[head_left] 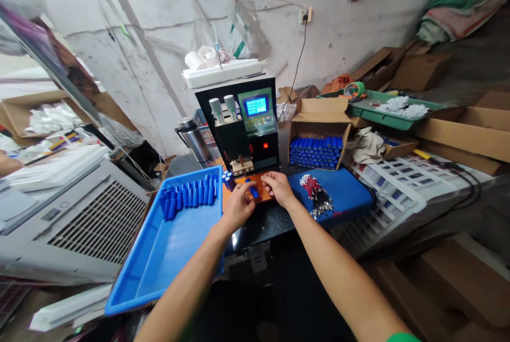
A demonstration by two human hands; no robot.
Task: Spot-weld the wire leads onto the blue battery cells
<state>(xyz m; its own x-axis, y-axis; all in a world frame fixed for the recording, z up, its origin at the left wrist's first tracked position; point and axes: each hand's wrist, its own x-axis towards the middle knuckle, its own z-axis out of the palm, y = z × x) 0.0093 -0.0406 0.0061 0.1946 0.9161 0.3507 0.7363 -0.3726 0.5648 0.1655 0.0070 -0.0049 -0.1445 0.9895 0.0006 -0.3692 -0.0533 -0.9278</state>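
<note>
1. Pinched blue cylinder (253, 189) in left hand (239, 203), at machine's (244, 132) six o'clock.
2. Held right hand (278, 188) curled, cylinder's three o'clock; could not tell on what.
3. Seemed stiff, slick, likely best held mid-barrel.

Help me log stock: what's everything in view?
Machine: one, black, centre
Flask: one, silver, beside machine
Board: one, orange, before machine
Tray: one, blue, left
Boxes: several, brown, both sides
Batteries: many, blue, tray, box, board
Wires: many, red, black, white, front right
Second tray: one, green, back right
Tape: one, green, back right
Bags: several, clear, wall
Appliance: one, white, far left
Left hand: one, bare, on battery
Right hand: one, bare, beside it
</note>
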